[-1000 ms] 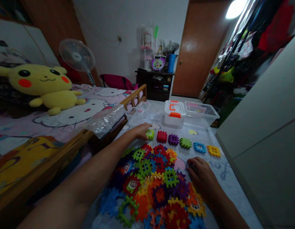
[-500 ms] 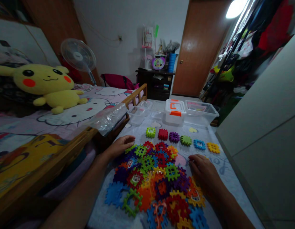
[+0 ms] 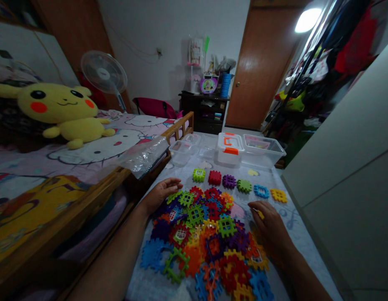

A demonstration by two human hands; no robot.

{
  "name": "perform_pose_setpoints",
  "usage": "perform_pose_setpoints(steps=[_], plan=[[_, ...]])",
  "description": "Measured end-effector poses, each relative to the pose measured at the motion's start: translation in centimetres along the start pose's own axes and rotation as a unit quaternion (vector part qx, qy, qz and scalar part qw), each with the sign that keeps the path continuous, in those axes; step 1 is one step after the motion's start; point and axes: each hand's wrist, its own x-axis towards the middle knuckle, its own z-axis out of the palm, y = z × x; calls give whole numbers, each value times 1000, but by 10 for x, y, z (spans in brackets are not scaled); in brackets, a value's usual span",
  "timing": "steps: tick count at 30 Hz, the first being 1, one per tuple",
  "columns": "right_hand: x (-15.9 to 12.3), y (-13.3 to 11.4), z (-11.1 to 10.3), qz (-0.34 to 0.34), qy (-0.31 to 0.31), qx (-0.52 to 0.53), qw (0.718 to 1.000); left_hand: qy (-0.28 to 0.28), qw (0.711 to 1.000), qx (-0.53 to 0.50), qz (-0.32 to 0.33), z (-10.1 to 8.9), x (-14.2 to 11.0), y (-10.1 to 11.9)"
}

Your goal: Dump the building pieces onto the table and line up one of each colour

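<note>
**Right hand [image 3: 267, 223] pinched a small yellow block [image 3: 259, 214] beside a heap of interlocking plastic blocks [image 3: 200, 234].**
The right grip was pressed together on the block, just above the heap's right edge; the left hand [image 3: 160, 194] lay beside the heap's left edge, its grip spread and empty. A row of six blocks [image 3: 237, 184] ran beyond the heap, and clear plastic boxes [image 3: 263, 145] with orange latches stood further on. The pale surface [image 3: 299, 238] bore faint cursive print, too blurred to read. To the left, a Pikachu plush [image 3: 57, 108] sat on a Hello Kitty bedsheet [image 3: 96, 144] inside a wooden bed rail [image 3: 178, 127]. A standing fan [image 3: 103, 72], dark dresser [image 3: 203, 108] and wooden door [image 3: 263, 71] filled the room beyond.
</note>
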Motion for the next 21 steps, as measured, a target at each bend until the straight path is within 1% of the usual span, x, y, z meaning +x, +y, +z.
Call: perform_pose_setpoints(steps=[2,3,5,8,11,13,15,18,21], plan=[[3,-9,-1,-26,26,8,999,-26,999,-38,-2,-8,0,0],[4,-17,-2,-35,26,11,999,-36,998,-53,-4,-12,0,0],[8,-34,-2,-48,-7,22,999,-47,997,-68,-3,-18,0,1],[17,-61,-1,-58,-81,51,994,-55,997,-48,2,-22,2,3],[32,-81,6,-69,-116,70,988,-56,998,22,12,-20,5,6],[42,-91,14,-72,-126,58,988,-44,996,79,15,-18,7,8],[49,-99,21,-69,-141,29,987,-27,993,112,18,-15,8,10],[54,-108,29,-54,-183,-8,982,-4,994,107,23,-13,10,10],[52,-113,30,-28,-206,-7,978,-1,997,72,20,-8,12,7]])
